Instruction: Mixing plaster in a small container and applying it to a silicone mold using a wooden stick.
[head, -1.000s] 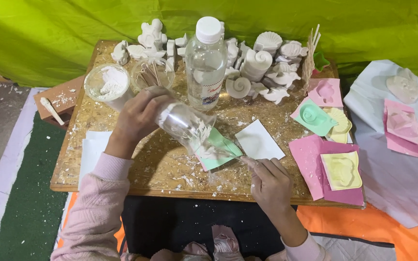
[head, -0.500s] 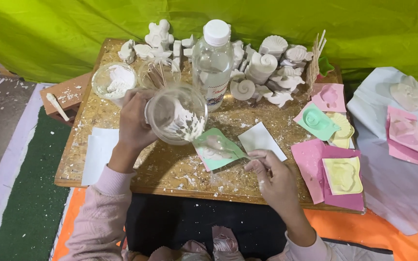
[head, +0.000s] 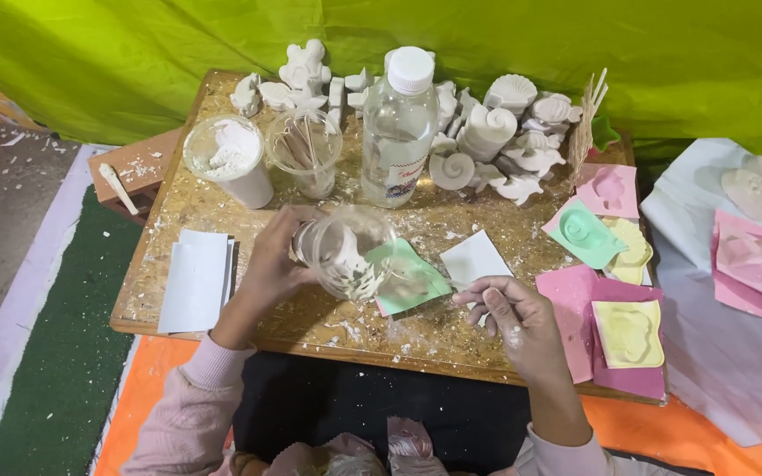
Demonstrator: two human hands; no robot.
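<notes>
Left hand (head: 268,264) wrapped round clear plastic cup (head: 346,251), tipped toward green mould (head: 407,278) at 3 o'clock, likely for pouring; right hand (head: 513,317) pinching thin stick, steadying mould edge

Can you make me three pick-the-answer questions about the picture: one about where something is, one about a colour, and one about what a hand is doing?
1. Where is the bottle?
A. At the back of the board, between the cups and the white figures
B. On the floor
C. On the white cloth

2. What colour is the mould under the tipped cup?
A. Pink
B. Green
C. Yellow

3. How is the left hand holding the cup?
A. Upright
B. Tipped on its side
C. Upside down on the board

Answers:
1. A, it stands up among the things at the far side of the board.
2. B, the mould by the cup's mouth is green.
3. B, the cup's open mouth faces sideways toward the mould.
</notes>
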